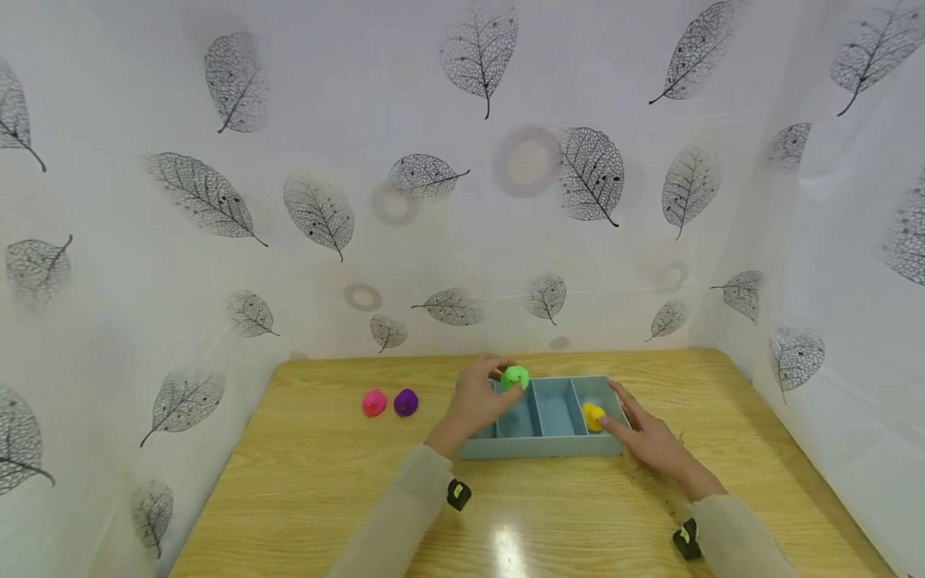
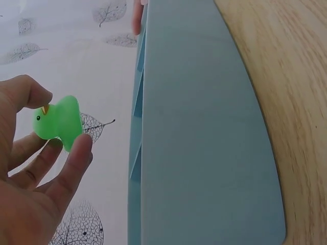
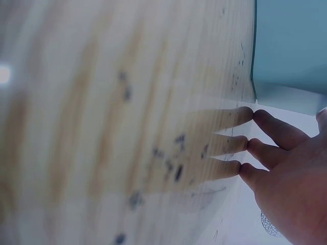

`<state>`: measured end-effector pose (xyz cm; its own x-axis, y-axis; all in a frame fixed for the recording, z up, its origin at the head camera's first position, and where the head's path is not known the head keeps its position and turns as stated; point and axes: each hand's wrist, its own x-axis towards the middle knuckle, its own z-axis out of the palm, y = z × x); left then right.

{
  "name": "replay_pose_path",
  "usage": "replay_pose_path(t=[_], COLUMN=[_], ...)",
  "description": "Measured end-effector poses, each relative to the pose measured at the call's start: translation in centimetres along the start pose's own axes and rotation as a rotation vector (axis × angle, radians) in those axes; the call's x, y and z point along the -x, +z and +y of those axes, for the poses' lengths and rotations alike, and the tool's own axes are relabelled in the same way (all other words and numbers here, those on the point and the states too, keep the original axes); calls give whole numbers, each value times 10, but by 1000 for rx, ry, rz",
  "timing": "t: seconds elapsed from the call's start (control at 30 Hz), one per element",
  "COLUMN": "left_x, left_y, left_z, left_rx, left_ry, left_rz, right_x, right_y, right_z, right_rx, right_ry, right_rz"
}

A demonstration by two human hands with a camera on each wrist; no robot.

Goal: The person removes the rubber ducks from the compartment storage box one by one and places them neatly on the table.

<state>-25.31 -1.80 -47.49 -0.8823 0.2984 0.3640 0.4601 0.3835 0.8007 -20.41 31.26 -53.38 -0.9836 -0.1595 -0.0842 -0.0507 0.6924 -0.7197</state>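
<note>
My left hand [image 1: 478, 401] pinches a green toy duck [image 1: 515, 377] between thumb and fingers, above a divided grey-blue box [image 1: 535, 448]. In the left wrist view, the duck [image 2: 59, 121] shows its orange beak and dark eye, clear of the box's side wall [image 2: 204, 122]. A yellow toy duck [image 1: 594, 417] lies in the rightmost compartment. At the box's right end is my right hand [image 1: 654, 441], its thumb over the wall by the yellow duck. Several of its fingertips rest on the table [image 3: 138, 127] outside the box, fingers extended.
A pink toy duck [image 1: 373, 403] and a purple toy duck [image 1: 406, 402] sit on the wooden table [image 1: 325, 482], left of the box. A white leaf-patterned curtain [image 1: 462, 241] surrounds the table's back and sides. Dark specks mark the tabletop near my right hand.
</note>
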Motion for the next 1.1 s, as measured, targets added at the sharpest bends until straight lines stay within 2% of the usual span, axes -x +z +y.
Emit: replay_pose_path(t=[0.23,0.37,0.6,0.87,1.1], left_x=[1,3,9,14,20], left_y=[-10,-15,-28,-50,-66], left_z=[-9,-13,-18,-26,-35], left_rx=[0,40,101,130,219], left_ry=[22,26,-59,-69,-156], left_rz=[12,18,48,113,146], right_x=[0,0,-1,-1,-1], right_y=[0,0,1,0,0], right_z=[2,3,4,2,1], right_rx=[-9,-12,-5,-23,-19], right_ry=[-8,-12,-8,-11,-12], right_rz=[0,2,2,-10,-11])
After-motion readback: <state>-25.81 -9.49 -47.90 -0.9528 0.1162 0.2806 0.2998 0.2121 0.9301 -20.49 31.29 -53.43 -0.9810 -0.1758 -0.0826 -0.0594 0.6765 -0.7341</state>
